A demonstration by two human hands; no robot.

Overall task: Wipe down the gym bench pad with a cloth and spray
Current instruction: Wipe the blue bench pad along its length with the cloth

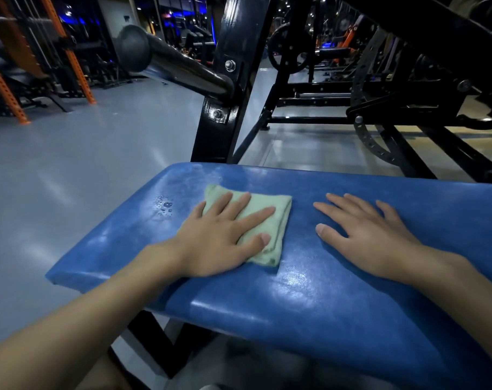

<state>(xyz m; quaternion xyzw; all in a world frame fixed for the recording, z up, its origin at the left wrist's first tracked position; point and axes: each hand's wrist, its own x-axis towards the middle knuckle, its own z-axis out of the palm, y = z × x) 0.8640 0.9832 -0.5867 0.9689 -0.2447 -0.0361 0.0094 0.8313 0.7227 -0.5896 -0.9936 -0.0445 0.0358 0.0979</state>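
Blue padded surface [309,299], long axis left to right across the view, left end visible. A folded green cloth [281,222] lies flat near that end, pressed by the left hand [219,243], fingers [256,216] straight and pointing forward-right; droplets [164,205] sit just left of the cloth. The right hand [371,243] rests released, palm down, on bare surface beside the cloth, fingers pointing forward-left.

glossy blue vinyl bench pad [309,291], soft green terry cloth [270,220], shiny black metal frame [225,88]
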